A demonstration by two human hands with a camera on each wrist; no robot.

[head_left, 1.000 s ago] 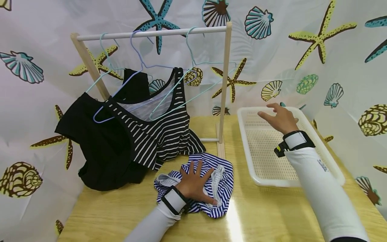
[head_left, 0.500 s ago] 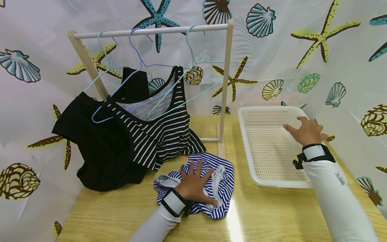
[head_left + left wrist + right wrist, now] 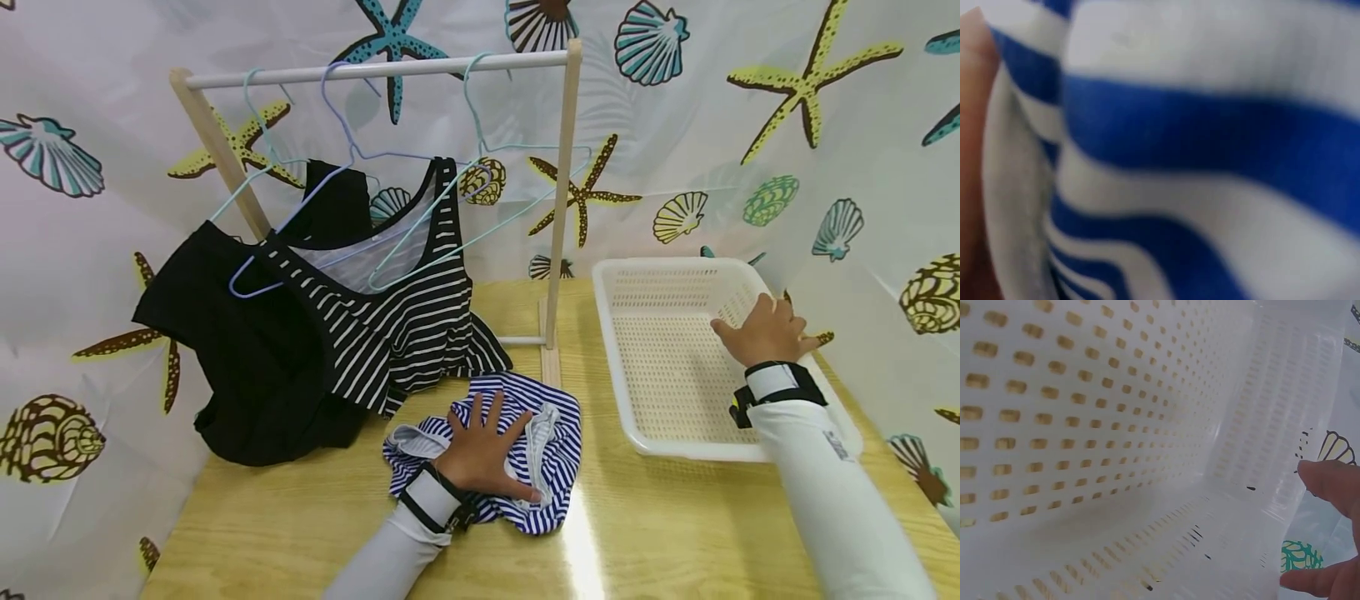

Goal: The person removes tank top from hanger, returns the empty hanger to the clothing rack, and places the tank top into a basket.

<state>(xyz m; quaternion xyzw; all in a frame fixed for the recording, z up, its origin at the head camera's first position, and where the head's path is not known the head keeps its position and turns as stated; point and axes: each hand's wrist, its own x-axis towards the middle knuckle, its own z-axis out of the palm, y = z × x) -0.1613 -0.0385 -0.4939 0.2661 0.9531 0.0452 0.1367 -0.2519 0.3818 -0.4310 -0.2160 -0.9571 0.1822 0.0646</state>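
Note:
My left hand [image 3: 482,457] lies with fingers spread on a crumpled blue-and-white striped garment [image 3: 562,429] on the table. In the left wrist view its striped cloth [image 3: 1210,137] fills nearly everything, blurred, with a bit of skin at the left edge. A white perforated plastic basket [image 3: 617,367] stands to the right. Over its right rim is my right hand [image 3: 768,331], thumb out toward the inside and fingers loosely bent. From the right wrist, the thumb and one fingertip show near the basket's wall [image 3: 1260,406].
A small wooden rack [image 3: 564,200] stands at the back left. On its hangers are a black garment [image 3: 255,367] and a black-and-white striped top [image 3: 420,325]; a mint-green hanger [image 3: 525,218] hangs bare at the right. A patterned curtain [image 3: 697,125] encloses the wooden table [image 3: 600,533].
My right hand has moved right, from above the basket's middle to its right rim. The left hand and the striped garment under it stay in place.

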